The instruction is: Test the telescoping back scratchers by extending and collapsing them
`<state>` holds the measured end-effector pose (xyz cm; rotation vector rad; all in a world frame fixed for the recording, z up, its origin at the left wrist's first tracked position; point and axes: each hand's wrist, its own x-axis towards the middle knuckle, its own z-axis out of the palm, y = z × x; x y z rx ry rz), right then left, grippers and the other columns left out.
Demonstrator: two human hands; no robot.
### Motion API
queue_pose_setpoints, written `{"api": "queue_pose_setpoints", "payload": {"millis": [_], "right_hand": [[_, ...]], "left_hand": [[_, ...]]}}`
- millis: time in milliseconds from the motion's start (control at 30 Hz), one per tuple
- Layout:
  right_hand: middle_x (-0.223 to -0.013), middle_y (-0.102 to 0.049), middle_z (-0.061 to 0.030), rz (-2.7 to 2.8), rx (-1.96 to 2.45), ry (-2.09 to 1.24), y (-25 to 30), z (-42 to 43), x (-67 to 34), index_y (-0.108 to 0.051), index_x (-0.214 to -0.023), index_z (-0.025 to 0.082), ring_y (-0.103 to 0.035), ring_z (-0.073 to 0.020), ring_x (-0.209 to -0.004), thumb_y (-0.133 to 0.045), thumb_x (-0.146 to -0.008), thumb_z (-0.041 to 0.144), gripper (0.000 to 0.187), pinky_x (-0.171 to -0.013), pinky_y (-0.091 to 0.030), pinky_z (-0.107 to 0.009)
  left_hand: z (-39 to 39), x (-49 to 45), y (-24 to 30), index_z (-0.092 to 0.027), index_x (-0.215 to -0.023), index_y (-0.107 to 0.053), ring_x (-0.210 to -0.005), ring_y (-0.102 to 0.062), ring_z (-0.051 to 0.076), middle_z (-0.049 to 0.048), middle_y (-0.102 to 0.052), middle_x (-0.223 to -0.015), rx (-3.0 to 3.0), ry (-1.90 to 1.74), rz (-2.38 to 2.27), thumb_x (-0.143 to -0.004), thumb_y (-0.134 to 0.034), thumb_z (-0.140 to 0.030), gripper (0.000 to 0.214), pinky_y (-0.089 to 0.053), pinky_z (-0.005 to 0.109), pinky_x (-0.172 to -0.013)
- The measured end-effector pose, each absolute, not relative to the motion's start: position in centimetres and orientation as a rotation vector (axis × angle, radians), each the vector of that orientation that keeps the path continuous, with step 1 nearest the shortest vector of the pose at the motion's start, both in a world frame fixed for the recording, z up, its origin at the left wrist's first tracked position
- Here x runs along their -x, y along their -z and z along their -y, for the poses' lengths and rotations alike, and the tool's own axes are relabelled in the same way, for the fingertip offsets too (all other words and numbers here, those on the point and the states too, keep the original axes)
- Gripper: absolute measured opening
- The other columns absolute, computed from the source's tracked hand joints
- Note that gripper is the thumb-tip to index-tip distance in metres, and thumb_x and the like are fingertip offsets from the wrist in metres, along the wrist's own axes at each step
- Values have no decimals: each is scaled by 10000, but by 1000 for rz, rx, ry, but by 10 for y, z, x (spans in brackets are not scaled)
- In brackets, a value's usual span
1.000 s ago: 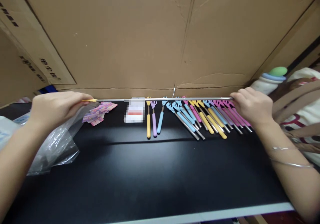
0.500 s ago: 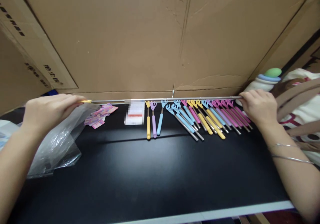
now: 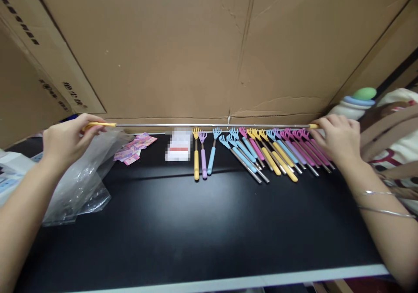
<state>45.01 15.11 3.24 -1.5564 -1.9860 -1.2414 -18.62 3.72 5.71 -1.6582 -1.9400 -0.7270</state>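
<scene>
I hold a telescopic back scratcher (image 3: 209, 125) stretched out level above the far side of the black table (image 3: 196, 232). My left hand (image 3: 67, 138) is closed round its yellow handle at the left. At the right, my right hand (image 3: 338, 138) pinches its yellow claw end. The thin metal rod spans the gap between them. Under the rod lies a row of collapsed back scratchers (image 3: 261, 151) with yellow, purple, blue and pink handles, claws pointing away from me.
A crumpled clear plastic bag (image 3: 81, 180) lies at the left, with small pink packets (image 3: 133, 147) and a white card (image 3: 178, 147) beyond it. Cardboard sheets (image 3: 196, 45) wall the back. A bottle with a green cap (image 3: 354, 101) and a bag stand at the right.
Both hands have moved apart, pulling the rod out longer. The yellow handle now shows past my left fingers and the yellow claw end at my right fingertips.
</scene>
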Motion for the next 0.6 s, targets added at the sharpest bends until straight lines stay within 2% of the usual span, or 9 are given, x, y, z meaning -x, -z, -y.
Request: {"api": "queue_pose_setpoints", "payload": {"millis": [100, 200, 267, 367, 467, 600], "right_hand": [[-928, -574, -131, 1941, 1574, 1248, -35, -147, -444, -566, -867, 169, -420, -205, -839, -454, -821, 347, 215, -717, -213, -329], [-887, -580, -123, 1934, 1590, 1208, -36, -145, -439, -560, -864, 165, -432, -199, -828, -434, -820, 334, 216, -712, -222, -317], [-841, -583, -116, 1926, 1607, 1161, -37, -145, -438, -556, -849, 161, -439, -195, -808, -447, -796, 333, 210, -701, -223, -313], [-779, -588, -94, 1856, 1612, 1078, -38, -146, -438, -548, -798, 168, -454, -187, -767, -487, -722, 323, 184, -706, -221, -316], [-672, -568, -55, 1641, 1606, 1058, -41, -146, -439, -516, -681, 187, -452, -164, -672, -505, -647, 310, 129, -723, -223, -324], [-587, -519, -35, 1462, 1600, 1094, -46, -141, -436, -450, -593, 198, -432, -149, -616, -512, -607, 326, 143, -739, -231, -333]], "left_hand": [[-45, 197, -52, -209, -965, -594, -707, -604, 103, -32, -651, -755, 1616, 974, 1949, -803, -532, -378, 243, -385, 126, -550], [-51, 202, -47, -158, -953, -572, -735, -625, 115, 6, -653, -805, 1660, 1285, 1904, -786, -554, -348, 254, -487, 191, -662], [-53, 199, -44, -145, -946, -549, -714, -622, 111, 4, -638, -787, 1706, 1441, 1901, -779, -559, -351, 266, -510, 218, -679], [-51, 188, -42, -143, -909, -516, -633, -595, 92, -25, -593, -701, 1713, 1575, 1892, -775, -553, -358, 256, -515, 215, -631], [-48, 179, -40, -138, -786, -486, -522, -541, 66, -46, -514, -613, 1631, 1651, 1783, -793, -499, -325, 187, -469, 175, -513], [-46, 176, -40, -151, -692, -414, -462, -499, 57, -60, -420, -573, 1471, 1781, 1629, -794, -439, -272, 160, -411, 165, -432]]}}
